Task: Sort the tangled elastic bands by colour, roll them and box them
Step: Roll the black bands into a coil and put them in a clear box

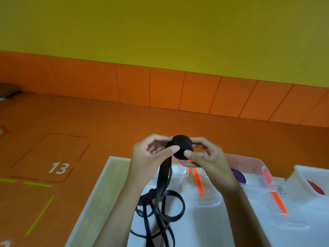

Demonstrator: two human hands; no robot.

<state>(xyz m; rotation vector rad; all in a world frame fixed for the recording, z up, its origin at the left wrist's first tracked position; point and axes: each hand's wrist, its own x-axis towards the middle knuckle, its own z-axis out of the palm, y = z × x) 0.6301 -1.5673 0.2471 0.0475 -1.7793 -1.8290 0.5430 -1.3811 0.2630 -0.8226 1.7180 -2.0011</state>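
Left hand (150, 155) and right hand (208, 161) pinch the black elastic roll (181, 144) above the white surface (195, 232); its unwound tail (161, 196) trails onto it. We judge the purple roll (239, 177) and red roll (316, 189) boxed, the black half-wound and unboxed.

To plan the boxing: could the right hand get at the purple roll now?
Probably yes, once freed: the right hand pinches the black roll, but the purple roll lies uncovered close beside it.

White "13" on orange floor (106, 122)
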